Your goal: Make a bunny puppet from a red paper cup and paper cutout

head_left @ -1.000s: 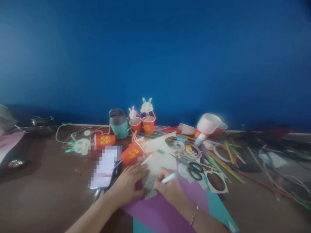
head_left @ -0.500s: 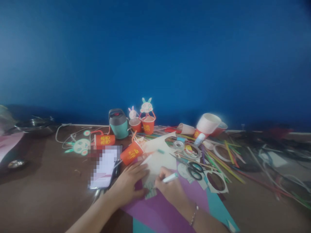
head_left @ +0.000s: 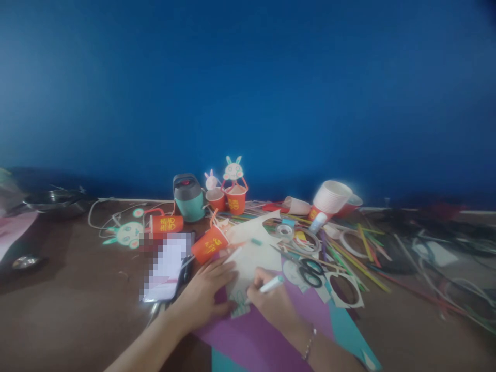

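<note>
My right hand is closed around a white marker with a teal end, its writing end down at the paper and hidden by my fingers. Under it lies a small paper with a green drawing, on a larger white sheet. My left hand lies flat with fingers stretched over the sheet's left side. Beneath these are purple paper and teal paper. A small teal cap rests on the white sheet. Scissors lie right of my right hand.
A phone and a tipped red paper cup lie left of the sheet. Behind stand a teal container and a cup with a paper rabbit. Stacked cups, a tape roll and coloured pipe cleaners spread right.
</note>
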`<action>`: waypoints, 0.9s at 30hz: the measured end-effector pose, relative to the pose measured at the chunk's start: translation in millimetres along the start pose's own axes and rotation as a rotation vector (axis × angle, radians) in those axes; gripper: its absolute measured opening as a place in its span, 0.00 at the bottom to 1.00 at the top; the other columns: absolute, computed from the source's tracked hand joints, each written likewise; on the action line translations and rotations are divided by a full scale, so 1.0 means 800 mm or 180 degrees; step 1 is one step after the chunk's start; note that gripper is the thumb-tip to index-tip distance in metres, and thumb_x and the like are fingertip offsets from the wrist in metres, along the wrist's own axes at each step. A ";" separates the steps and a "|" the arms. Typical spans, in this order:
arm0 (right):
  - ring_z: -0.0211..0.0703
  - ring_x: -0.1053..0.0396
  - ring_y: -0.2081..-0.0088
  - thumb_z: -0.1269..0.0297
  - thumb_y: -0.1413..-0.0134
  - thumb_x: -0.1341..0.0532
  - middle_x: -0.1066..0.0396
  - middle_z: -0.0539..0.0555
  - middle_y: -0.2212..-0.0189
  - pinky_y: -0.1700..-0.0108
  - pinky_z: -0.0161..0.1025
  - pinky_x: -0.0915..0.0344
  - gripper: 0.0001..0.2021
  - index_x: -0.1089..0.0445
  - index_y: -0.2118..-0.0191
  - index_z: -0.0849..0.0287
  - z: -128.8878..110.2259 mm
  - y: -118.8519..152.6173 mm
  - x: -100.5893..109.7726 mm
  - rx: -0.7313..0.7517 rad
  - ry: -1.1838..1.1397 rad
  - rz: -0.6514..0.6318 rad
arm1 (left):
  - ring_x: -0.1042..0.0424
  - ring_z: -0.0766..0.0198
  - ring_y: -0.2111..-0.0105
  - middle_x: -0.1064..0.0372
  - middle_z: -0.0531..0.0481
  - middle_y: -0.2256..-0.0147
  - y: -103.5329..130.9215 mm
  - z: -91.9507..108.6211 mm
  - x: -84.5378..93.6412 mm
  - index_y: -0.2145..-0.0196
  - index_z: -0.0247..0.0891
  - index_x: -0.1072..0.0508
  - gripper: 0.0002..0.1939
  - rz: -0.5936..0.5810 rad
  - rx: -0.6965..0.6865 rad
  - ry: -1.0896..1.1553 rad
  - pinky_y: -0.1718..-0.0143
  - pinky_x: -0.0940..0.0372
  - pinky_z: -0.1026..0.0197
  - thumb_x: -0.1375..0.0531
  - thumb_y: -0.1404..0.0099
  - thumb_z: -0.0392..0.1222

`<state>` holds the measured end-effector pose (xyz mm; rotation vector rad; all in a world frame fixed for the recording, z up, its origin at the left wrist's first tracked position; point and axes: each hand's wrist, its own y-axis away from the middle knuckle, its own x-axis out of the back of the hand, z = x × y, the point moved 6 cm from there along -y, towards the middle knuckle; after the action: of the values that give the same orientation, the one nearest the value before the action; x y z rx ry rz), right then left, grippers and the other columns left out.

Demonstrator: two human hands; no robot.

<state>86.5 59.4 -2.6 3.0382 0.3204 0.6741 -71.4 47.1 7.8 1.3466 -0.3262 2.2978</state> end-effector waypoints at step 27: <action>0.33 0.51 0.82 0.62 0.59 0.46 0.54 0.41 0.86 0.80 0.30 0.51 0.11 0.52 0.81 0.54 0.007 -0.003 0.005 -0.0221 -0.0611 0.0129 | 0.44 0.51 0.39 0.41 0.49 0.40 0.002 0.002 0.001 0.43 0.46 0.34 0.23 0.0178 -0.0210 -0.0042 0.39 0.46 0.46 0.43 0.36 0.43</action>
<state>91.7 62.6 -6.2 3.0177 0.2264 0.3818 -71.4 45.3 9.7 1.3363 -0.4454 2.3035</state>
